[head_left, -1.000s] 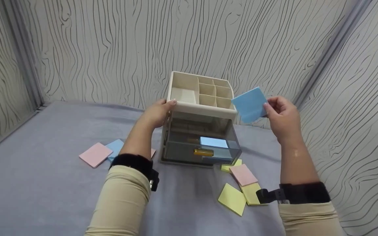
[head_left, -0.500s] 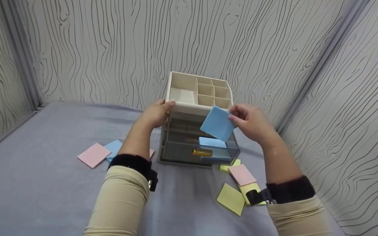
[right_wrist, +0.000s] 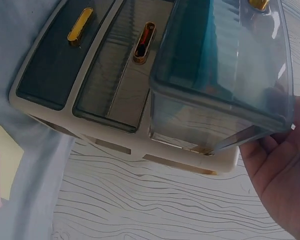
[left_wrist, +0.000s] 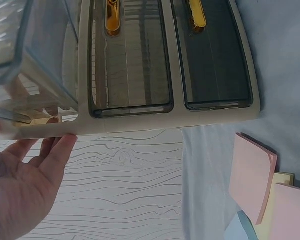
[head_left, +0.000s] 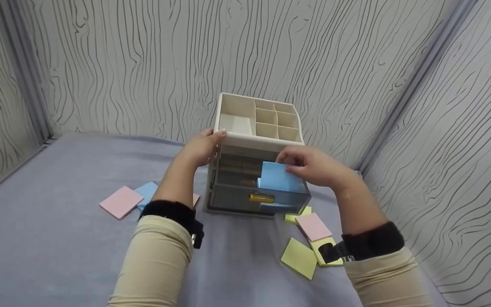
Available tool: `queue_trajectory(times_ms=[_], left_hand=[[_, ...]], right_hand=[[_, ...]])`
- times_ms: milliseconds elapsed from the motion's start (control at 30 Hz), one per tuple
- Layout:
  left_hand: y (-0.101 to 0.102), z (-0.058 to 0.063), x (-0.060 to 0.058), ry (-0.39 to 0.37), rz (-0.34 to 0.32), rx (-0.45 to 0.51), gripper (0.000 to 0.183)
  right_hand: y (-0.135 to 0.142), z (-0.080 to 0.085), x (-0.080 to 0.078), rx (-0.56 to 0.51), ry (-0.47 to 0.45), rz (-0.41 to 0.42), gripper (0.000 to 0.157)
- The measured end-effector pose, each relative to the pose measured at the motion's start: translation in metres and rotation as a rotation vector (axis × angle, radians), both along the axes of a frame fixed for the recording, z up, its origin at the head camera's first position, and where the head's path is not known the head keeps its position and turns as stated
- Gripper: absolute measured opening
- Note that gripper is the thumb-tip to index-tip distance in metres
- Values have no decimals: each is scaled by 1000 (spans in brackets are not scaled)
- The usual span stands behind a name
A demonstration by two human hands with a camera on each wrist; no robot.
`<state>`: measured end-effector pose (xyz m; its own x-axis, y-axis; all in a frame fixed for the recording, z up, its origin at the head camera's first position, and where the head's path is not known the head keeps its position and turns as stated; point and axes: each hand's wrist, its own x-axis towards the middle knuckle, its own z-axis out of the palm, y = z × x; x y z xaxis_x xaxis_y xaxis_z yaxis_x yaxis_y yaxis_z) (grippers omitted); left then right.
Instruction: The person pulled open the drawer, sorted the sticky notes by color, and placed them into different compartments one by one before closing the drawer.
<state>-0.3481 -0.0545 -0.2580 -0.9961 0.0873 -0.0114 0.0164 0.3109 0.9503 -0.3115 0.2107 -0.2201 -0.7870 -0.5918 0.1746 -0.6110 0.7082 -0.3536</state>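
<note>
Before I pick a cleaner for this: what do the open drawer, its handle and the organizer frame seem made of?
Open drawer: probably glossy tinted plastic, since it is see-through with highlights. Handle: shiny and gold-coloured; metal or metallic-coated plastic, I can't tell. Organizer frame: likely moulded plastic, opaque cream with smooth, rounded corners.

A pale back wall (head_left: 143, 64) with dark, wavy wood-grain lines fills the top of the frame; matching side walls (head_left: 463, 149) stand at the far left and right. Grey strips (head_left: 416, 85) mark both corners. Grey cloth (head_left: 58, 256) spreads across the lower frame. Left of centre, a pink pad (head_left: 121, 202) lies beside a partly hidden blue pad (head_left: 146, 192). At lower right, a second pink pad (head_left: 313, 227) overlaps two yellow pads (head_left: 291, 218), with a third yellow pad (head_left: 299, 259) near them.
</note>
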Motion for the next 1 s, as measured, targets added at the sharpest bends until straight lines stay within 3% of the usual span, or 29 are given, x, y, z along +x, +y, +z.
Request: queue_trajectory(times_ms=[300,700,867,1000], left_hand=[[0,0,-2,-2,15,-12,55],[1,-1,0,0,24,-18,55],[1,-1,-1,4,10,-3,55],[1,0,-1,-4,-3,29,54]], right_hand=[[-8,2,-1,78,52,50,17],[-24,-7,-2,315,268,28,15],[-28,-9,-4,379,284,25,15],[-33,-11,-3,441,262,-30,16]])
